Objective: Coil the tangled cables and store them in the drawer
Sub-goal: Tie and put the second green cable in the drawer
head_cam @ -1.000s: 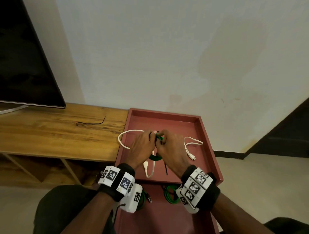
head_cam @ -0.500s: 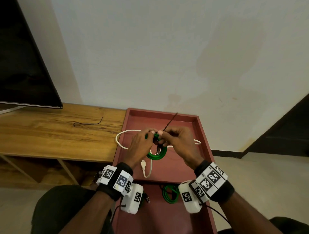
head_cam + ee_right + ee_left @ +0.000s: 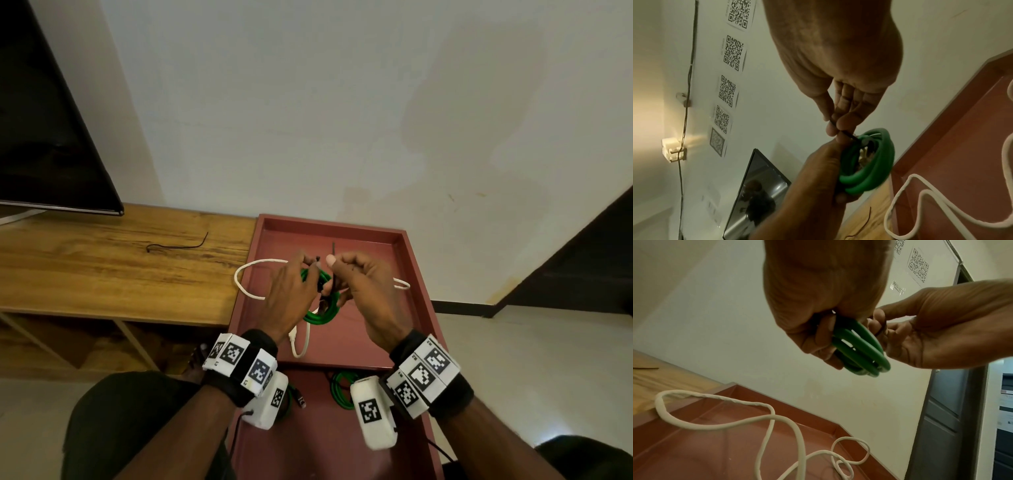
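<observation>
My left hand (image 3: 294,291) grips a coiled green cable (image 3: 323,313) (image 3: 859,347) (image 3: 869,164) above the red tray (image 3: 411,260). My right hand (image 3: 356,284) pinches a thin black tie (image 3: 846,134) (image 3: 333,248) at the coil's top between thumb and fingertips. A loose white cable (image 3: 255,274) (image 3: 768,420) (image 3: 920,203) lies tangled on the tray floor, one loop hanging over the tray's left rim onto the wooden table (image 3: 102,267). Another green coil (image 3: 340,387) lies in the red drawer (image 3: 325,445) below my wrists.
A second black tie (image 3: 178,245) lies on the wooden table. A dark TV screen (image 3: 44,137) stands at the far left. The white wall is close behind the tray. A dark door (image 3: 945,418) stands to the right.
Both hands lifted the green coil up off the tray. My right hand swung the black tie from pointing toward me to pointing up and away, then drew in close to the coil.
</observation>
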